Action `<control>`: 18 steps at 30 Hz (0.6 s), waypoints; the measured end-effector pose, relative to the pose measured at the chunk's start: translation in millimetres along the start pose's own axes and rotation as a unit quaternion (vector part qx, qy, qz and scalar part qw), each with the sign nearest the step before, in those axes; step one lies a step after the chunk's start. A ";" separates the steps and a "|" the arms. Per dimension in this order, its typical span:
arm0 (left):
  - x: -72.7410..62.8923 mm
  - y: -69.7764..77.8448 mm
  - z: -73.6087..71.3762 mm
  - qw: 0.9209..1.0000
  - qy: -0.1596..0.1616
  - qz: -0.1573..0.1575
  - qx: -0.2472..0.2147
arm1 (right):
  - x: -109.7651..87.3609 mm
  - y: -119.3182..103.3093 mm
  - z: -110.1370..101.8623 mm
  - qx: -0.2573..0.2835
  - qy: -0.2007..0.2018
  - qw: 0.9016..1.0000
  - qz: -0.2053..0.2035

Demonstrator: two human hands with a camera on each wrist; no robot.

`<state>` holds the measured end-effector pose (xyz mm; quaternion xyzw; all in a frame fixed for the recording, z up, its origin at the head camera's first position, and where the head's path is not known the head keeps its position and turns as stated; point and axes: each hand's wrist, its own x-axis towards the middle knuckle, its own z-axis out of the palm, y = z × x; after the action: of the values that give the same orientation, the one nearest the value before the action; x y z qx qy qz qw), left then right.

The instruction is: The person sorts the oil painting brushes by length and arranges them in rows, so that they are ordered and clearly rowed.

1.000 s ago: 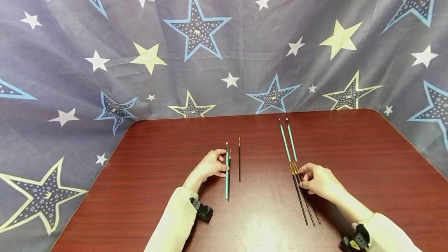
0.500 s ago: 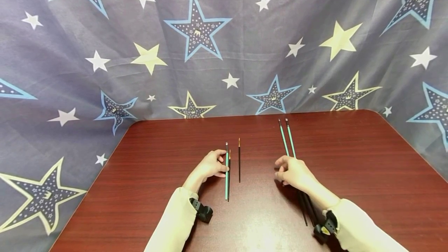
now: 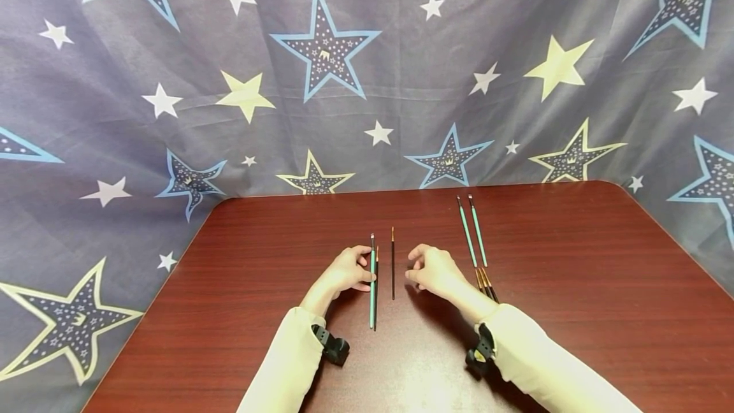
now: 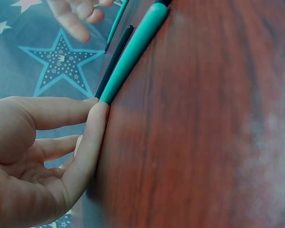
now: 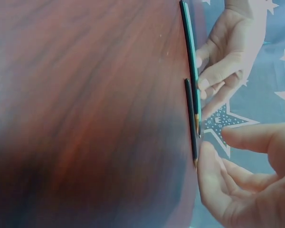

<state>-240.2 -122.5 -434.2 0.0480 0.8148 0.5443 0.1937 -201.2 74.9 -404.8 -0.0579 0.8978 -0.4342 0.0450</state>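
My left hand (image 3: pixel 345 271) pinches a teal-handled paintbrush (image 3: pixel 372 292) between thumb and fingertips, also seen on the teal paintbrush (image 4: pixel 137 47) in the left wrist view. A black-handled paintbrush (image 3: pixel 376 311) lies close along its right side. Farther right, a second black paintbrush (image 3: pixel 392 266) with a golden ferrule lies by itself on the table. My right hand (image 3: pixel 437 271) is just right of that one, thumb and fingers apart with nothing between them. From the right wrist, its fingertips (image 5: pixel 209 154) appear near the end of the lone black paintbrush (image 5: pixel 190 114).
Two teal paintbrushes (image 3: pixel 473 231) lie side by side at the back right of the reddish-brown table (image 3: pixel 275 222). Below them are three black paintbrushes (image 3: pixel 484 279), their handles partly hidden by my right forearm. A star-patterned curtain (image 3: pixel 367 81) hangs behind the table.
My right hand has moved left from the black paintbrushes on the right, over to the lone black paintbrush near the middle. The left hand has stayed in place.
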 end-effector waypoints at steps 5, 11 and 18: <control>-1.0 0.0 -0.1 1.000 0.003 -0.003 0.000 | 9.7 -4.7 10.5 -0.018 0.011 1.000 0.003; -0.7 -0.8 -0.1 1.000 0.005 0.001 -0.003 | 20.7 -7.4 21.7 -0.033 0.023 0.999 0.016; 0.9 0.3 -0.6 1.000 0.002 0.000 -0.003 | 31.2 -4.7 29.0 -0.074 0.044 0.996 0.027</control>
<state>-241.3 -122.7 -433.9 0.0467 0.8138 0.5466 0.1920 -228.0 45.0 -420.0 -0.0174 0.9299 -0.3671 0.0124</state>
